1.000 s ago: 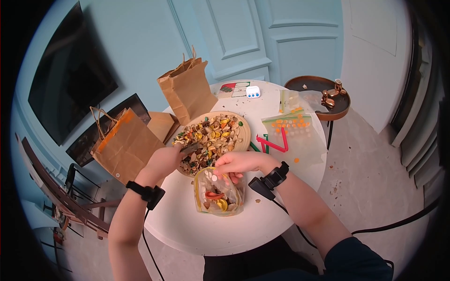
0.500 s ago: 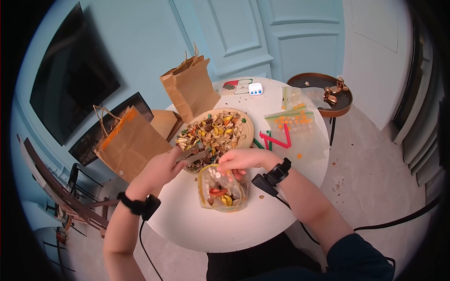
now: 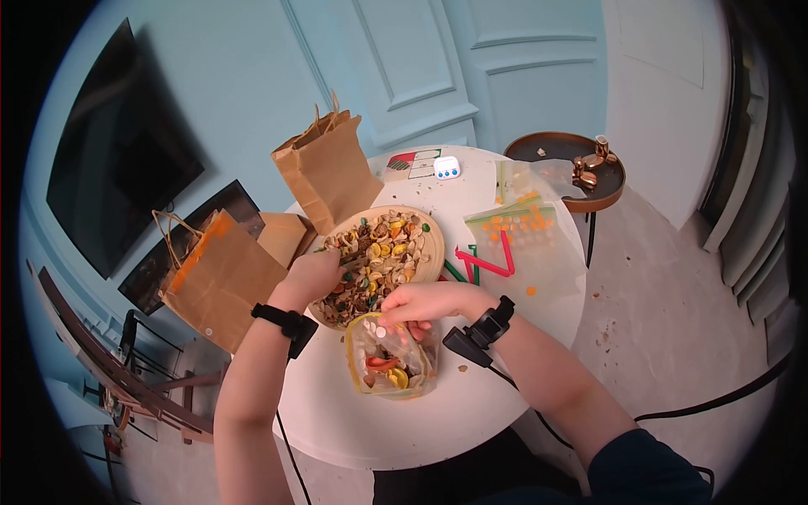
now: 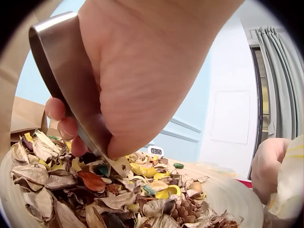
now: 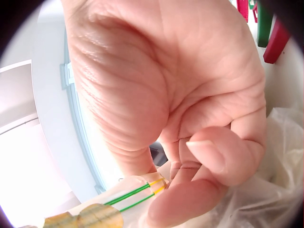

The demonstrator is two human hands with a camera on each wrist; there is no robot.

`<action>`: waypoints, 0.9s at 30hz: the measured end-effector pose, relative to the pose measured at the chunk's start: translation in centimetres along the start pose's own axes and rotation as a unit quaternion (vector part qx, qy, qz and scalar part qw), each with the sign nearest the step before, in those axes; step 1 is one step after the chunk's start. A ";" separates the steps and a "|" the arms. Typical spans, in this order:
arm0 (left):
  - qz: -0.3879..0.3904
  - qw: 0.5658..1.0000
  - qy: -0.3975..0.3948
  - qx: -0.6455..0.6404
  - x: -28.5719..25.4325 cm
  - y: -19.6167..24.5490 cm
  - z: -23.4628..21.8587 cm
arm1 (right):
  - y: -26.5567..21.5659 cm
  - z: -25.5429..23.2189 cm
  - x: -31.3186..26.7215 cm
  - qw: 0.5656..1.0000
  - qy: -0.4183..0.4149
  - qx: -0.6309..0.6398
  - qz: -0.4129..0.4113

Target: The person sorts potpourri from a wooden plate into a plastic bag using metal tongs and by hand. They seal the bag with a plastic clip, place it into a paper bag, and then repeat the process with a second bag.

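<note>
My left hand (image 3: 316, 273) grips metal tongs (image 4: 71, 71), thumb on one arm and fingers curled round the other. The tips of the tongs point down into potpourri (image 3: 394, 252), a heap of dried petals, pods and yellow slices on a round wooden plate (image 3: 435, 244). My right hand (image 3: 431, 301) pinches the upper edge of a clear zip bag (image 3: 360, 370), which stands on the table in front of the plate. Green and yellow zip strips (image 5: 128, 195) show by the right fingertips. Orange, yellow and brown pieces lie inside the bag.
Two brown paper bags (image 3: 324, 168) stand beyond and left of the plate. Right of it lie red and green clips (image 3: 492, 268) and flat bags with orange pieces (image 3: 515, 231). A white timer (image 3: 447, 168) stands at the back of the table (image 3: 337, 421).
My left hand drew back with the tongs toward the near side, then moved forward over the potpourri. The right hand keeps its hold on the zip bag.
</note>
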State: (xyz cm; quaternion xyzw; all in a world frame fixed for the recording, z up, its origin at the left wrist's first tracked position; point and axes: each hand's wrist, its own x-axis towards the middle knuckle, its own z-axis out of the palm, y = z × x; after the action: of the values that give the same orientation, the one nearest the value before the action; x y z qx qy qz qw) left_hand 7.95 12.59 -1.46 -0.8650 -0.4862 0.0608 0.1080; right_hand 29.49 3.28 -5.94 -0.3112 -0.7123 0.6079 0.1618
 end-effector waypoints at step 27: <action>0.120 0.950 -0.099 -0.270 -15.8 3.1 -9.3 | 0.4 0.0 0.4 1.000 0.015 0.009 0.005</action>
State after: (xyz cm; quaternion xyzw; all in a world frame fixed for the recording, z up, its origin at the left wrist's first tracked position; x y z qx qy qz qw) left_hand 4.29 -3.68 6.75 -0.9032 -0.3856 0.0250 -0.1868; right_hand 29.25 3.57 -6.36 -0.3225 -0.7027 0.6103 0.1721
